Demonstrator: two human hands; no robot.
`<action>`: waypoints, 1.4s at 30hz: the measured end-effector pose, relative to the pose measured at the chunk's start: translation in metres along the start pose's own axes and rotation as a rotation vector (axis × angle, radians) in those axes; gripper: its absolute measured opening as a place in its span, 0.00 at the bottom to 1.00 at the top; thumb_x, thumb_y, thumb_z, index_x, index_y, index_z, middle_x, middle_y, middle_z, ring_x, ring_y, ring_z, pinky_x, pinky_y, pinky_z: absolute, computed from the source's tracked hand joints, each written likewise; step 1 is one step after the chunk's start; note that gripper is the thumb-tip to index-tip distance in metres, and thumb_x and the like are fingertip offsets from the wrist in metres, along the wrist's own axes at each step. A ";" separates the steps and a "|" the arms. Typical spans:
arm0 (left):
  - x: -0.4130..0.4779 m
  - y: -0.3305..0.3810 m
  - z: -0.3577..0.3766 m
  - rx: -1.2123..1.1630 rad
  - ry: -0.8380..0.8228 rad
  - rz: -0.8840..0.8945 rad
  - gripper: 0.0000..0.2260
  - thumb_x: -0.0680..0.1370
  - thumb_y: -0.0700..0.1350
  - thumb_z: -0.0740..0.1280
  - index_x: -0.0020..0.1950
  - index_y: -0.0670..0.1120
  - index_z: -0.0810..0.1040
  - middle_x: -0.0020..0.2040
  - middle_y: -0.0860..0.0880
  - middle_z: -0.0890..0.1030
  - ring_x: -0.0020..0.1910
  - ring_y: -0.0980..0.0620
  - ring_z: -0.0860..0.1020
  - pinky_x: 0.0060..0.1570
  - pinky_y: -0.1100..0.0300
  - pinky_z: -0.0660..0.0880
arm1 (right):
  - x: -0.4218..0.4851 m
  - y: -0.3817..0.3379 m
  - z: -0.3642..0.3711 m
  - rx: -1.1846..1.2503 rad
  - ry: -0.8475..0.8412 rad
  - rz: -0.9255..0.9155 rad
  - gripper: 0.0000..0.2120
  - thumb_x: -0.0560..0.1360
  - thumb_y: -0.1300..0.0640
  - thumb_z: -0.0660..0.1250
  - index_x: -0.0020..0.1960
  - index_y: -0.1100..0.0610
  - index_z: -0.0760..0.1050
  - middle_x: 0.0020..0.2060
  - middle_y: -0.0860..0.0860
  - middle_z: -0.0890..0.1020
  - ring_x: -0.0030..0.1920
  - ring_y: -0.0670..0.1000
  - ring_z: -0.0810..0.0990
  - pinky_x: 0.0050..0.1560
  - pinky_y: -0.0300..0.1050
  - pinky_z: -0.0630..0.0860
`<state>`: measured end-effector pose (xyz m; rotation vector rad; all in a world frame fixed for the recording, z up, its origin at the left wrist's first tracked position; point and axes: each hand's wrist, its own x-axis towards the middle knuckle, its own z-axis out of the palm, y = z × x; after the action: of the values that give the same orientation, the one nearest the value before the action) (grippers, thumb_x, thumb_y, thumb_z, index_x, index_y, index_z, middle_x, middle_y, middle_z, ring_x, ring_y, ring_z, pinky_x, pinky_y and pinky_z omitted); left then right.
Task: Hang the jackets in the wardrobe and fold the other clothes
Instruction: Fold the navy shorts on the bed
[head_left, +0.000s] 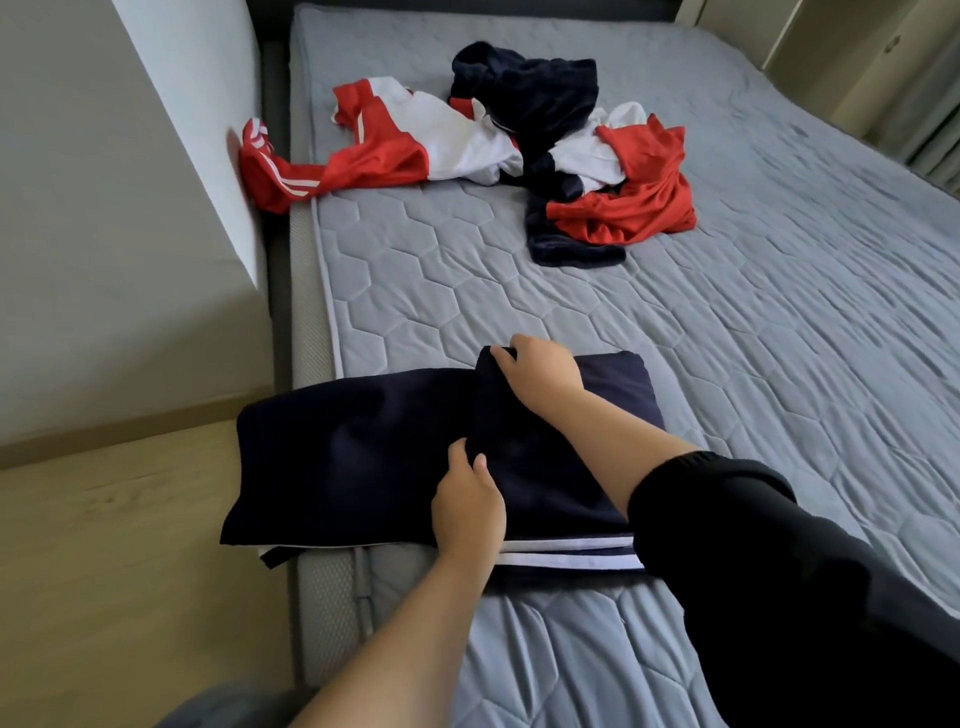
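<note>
**Both hands pinching navy fold**

Left hand (467, 501) pinches the near end of a flap on the navy garment (358, 457); right hand (543, 382) grips its far end. Grey quilted mattress (753, 338), wood floor (104, 571) off its left edge. The garment lies flat at the mattress's near-left corner, overhanging, with white stripes along the hem.

The navy garment (363, 457) is soft matt cloth with smooth white stripes (566, 545). The bed (519, 291) is grey quilted fabric, its side a coarse mesh. The red and white jacket (395, 150) looks slick, faintly shiny. My sleeve (779, 545) is matt black cloth; the floor (104, 571), smooth pale wood.
</note>
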<state>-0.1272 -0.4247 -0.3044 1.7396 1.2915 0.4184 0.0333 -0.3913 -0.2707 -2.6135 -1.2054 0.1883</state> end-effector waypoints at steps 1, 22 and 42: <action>0.001 -0.002 0.001 0.011 0.002 0.001 0.16 0.82 0.46 0.53 0.70 0.47 0.66 0.56 0.43 0.80 0.54 0.41 0.77 0.52 0.54 0.72 | 0.004 0.000 0.002 -0.101 0.030 -0.052 0.16 0.80 0.50 0.55 0.37 0.57 0.68 0.31 0.48 0.71 0.36 0.55 0.73 0.31 0.44 0.60; -0.005 0.004 -0.004 0.680 -0.107 0.570 0.20 0.81 0.47 0.55 0.74 0.50 0.63 0.68 0.50 0.68 0.66 0.50 0.65 0.62 0.58 0.63 | -0.089 0.109 -0.021 0.841 -0.042 0.828 0.29 0.70 0.38 0.68 0.57 0.60 0.71 0.48 0.52 0.76 0.48 0.53 0.75 0.49 0.47 0.70; -0.061 0.080 0.031 -0.490 -0.900 -0.059 0.20 0.81 0.37 0.56 0.73 0.48 0.64 0.65 0.46 0.74 0.63 0.49 0.73 0.62 0.56 0.71 | -0.120 0.081 -0.153 0.304 0.168 0.479 0.12 0.66 0.51 0.69 0.42 0.57 0.70 0.33 0.50 0.74 0.33 0.51 0.73 0.28 0.41 0.63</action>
<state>-0.0832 -0.4970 -0.2414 1.2185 0.5200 -0.0990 0.0485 -0.5605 -0.1462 -2.5345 -0.4401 0.2144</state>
